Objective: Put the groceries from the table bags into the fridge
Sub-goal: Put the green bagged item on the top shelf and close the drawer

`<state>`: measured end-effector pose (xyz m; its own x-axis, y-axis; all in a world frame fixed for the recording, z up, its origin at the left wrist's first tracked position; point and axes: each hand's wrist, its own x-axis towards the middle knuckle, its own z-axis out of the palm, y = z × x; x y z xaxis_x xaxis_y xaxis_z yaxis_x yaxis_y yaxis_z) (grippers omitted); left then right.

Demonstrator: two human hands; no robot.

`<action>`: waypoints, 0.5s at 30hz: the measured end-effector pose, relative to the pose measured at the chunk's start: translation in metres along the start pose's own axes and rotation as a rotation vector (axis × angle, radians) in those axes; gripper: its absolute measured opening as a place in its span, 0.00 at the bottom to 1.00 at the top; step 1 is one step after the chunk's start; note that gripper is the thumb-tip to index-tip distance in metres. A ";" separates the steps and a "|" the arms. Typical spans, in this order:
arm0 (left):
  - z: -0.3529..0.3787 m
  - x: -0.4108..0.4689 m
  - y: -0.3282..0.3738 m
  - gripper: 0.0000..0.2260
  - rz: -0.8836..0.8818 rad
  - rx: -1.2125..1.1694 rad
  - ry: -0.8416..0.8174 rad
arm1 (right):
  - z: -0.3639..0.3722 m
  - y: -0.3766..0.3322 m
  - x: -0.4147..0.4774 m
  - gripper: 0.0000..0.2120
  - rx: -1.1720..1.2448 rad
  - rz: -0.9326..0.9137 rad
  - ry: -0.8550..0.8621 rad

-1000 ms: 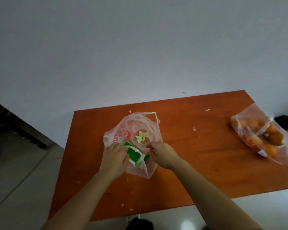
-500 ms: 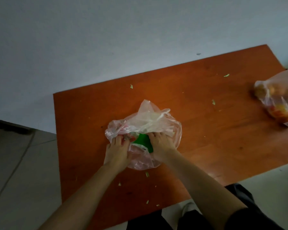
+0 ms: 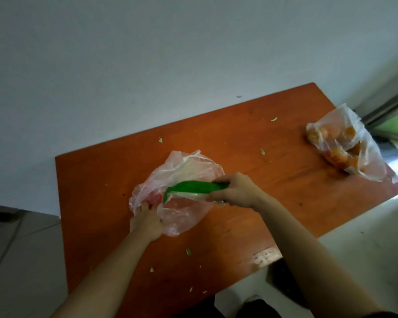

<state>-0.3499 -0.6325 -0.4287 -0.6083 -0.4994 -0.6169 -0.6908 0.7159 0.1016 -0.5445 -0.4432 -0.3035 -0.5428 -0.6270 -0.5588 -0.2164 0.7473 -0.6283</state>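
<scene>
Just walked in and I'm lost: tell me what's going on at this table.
A person is unpacking groceries. The right hand grips a green packet sticking partway out of a plastic bag, while the left hand holds that bag's near edge on the table. A bag of oranges lies at the far right.

1. I'm getting a dim head view; the wall (image 3: pixel 147 53) reads flat grey, with no hard shadows.
2. Light enters from the right, where the opening (image 3: pixel 396 128) is blown out green-white.
3. It leaves a glare patch on the table (image 3: pixel 265 257) at the near edge.
4. The fruit bag (image 3: pixel 345 145) shows bright highlights on its plastic; the near bag (image 3: pixel 184 171) looks milky.
5. The right hand (image 3: pixel 236 191) and the green package (image 3: pixel 193 188) it grips are smeared and soft.
6. Wide-angle bending splays the table's edges and stretches the forearms toward the bottom corners.
</scene>
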 end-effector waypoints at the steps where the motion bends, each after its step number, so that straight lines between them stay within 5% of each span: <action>1: -0.003 0.001 0.002 0.25 -0.009 -0.003 -0.012 | -0.005 0.004 -0.007 0.24 0.075 0.013 0.022; 4: -0.012 -0.001 0.007 0.18 -0.044 -0.001 0.014 | -0.009 0.021 -0.024 0.28 0.191 0.024 0.103; 9: -0.034 -0.021 0.023 0.18 -0.045 0.008 0.307 | -0.008 0.044 -0.055 0.25 0.373 0.037 0.235; 15: -0.082 -0.082 0.082 0.17 0.227 -0.286 0.699 | -0.020 0.066 -0.133 0.29 0.562 -0.060 0.450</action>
<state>-0.3885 -0.5728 -0.3053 -0.7859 -0.6147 0.0670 -0.5361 0.7314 0.4215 -0.5031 -0.3062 -0.2602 -0.8511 -0.4213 -0.3133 0.1278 0.4126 -0.9019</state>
